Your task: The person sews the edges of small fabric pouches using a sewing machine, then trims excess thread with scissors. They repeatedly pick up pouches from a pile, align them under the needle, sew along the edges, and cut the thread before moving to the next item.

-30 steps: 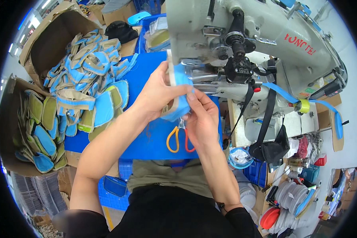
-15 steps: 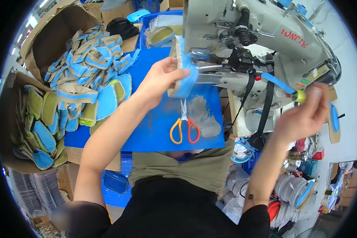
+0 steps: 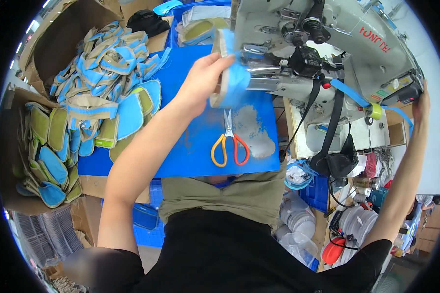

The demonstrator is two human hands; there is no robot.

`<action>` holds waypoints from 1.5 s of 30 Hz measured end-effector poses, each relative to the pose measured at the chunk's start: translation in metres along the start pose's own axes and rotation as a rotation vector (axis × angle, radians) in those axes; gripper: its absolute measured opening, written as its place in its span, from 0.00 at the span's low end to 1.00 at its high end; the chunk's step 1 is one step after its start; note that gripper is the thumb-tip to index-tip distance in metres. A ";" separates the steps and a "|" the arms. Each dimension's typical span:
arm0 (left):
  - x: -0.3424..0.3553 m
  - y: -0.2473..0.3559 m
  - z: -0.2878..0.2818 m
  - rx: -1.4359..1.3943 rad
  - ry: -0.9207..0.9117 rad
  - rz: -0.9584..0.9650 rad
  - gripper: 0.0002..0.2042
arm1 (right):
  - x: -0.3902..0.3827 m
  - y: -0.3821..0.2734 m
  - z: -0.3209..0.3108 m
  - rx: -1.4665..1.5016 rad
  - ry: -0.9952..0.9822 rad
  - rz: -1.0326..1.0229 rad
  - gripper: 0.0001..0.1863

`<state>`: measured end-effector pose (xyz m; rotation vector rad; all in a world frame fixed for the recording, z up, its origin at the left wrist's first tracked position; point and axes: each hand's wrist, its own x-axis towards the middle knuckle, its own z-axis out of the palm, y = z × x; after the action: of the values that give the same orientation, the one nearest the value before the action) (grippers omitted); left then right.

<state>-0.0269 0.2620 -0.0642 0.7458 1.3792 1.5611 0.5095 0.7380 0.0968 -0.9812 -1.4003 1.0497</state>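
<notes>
Left hand (image 3: 200, 83) grips a curved blue-and-tan fabric piece (image 3: 228, 73) against the metal sewing machine (image 3: 327, 44); right hand (image 3: 422, 105) grip unclear.

Scissors (image 3: 230, 146) lie on the table (image 3: 190, 156), sewing machine (image 3: 327, 49) to the right, pile of pieces (image 3: 102, 73) far left.

Orange-handled scissors (image 3: 230, 146) on blue work mat (image 3: 190, 146), w/ cardboard box (image 3: 14, 146) of padded pcs at left.

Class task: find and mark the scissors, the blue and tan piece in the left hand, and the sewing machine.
scissors (image 3: 229, 146), head view, pivot above the handles.
blue and tan piece (image 3: 233, 80), head view, blue face.
sewing machine (image 3: 349, 36), head view, grey body.
</notes>
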 end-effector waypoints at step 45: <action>-0.090 -0.092 -0.091 -0.059 0.247 0.237 0.11 | -0.502 0.175 0.332 -0.572 -0.893 0.324 0.50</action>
<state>-0.0480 0.1390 -0.1611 0.7186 1.4548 1.9242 0.2215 0.2781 -0.2176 -1.2358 -2.4218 1.4598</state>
